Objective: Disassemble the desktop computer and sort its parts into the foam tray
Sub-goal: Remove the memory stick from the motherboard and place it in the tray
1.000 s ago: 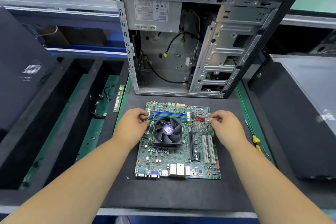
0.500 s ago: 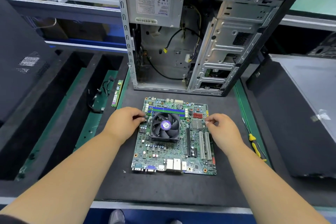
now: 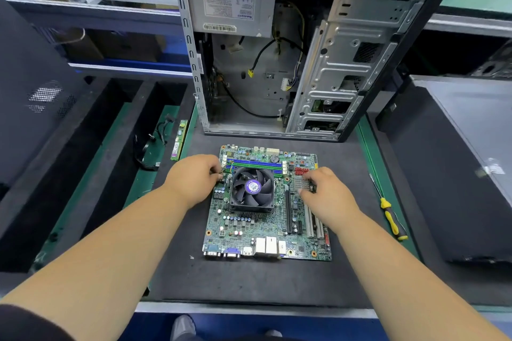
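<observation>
Resting two hands (image 3: 194, 177) (image 3: 327, 196) on one motherboard (image 3: 266, 230).

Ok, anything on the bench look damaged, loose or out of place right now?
Nothing stands out. The motherboard lies flat on the black mat, fan still mounted. The left hand pinches at the fan's left edge; the right hand rests by the heatsink. The screwdriver lies on the green strip to the right, the RAM stick to the left.

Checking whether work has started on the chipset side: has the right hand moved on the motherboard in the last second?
Yes. The right hand has moved inward from the motherboard's right edge toward the cooler fan.
</observation>
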Demonstrator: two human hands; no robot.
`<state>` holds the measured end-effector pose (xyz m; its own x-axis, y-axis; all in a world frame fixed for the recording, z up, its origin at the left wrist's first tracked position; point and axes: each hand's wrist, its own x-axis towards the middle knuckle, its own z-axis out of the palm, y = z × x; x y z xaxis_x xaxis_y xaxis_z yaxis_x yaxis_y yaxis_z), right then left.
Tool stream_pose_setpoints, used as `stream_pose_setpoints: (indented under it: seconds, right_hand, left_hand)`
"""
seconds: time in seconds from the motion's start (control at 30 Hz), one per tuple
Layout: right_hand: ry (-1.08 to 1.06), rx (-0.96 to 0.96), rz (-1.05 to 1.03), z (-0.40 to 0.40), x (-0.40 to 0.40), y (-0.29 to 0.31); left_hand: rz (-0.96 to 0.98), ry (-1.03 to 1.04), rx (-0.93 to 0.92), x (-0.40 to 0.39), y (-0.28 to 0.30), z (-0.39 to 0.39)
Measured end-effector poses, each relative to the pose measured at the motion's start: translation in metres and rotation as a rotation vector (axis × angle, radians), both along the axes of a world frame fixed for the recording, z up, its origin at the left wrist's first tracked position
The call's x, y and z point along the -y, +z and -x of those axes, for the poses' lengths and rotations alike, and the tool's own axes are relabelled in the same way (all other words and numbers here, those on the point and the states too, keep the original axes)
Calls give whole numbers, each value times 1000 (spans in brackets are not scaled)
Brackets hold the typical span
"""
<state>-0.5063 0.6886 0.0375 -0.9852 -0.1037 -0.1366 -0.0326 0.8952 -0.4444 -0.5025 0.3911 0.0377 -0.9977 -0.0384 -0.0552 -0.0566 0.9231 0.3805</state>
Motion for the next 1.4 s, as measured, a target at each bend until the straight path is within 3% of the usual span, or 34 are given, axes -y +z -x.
stream_pose_setpoints:
  seconds: [0.13,0.4,0.6,0.87,1.1,1.4]
  right_hand:
    - [-7,20,-9,-2,2,1]
    - [9,49,-53,-1,5,5]
    - [19,72,-27,1,4,7]
    - [23,83,-24,1,4,5]
    - [19,94,-10,2,3,5]
    - [18,110,4,1,3,8]
  left_hand:
    - [108,-75,-21,-3,2,-1]
    - [116,-54,-35,-6,0,-3]
    - [231,-212,-101,0,-2,-8]
    - [80,-50,-108,-1,-9,-6]
    - [126,-166,-74,7,-3,-1]
    - [149,-107,-45,0,-2,6]
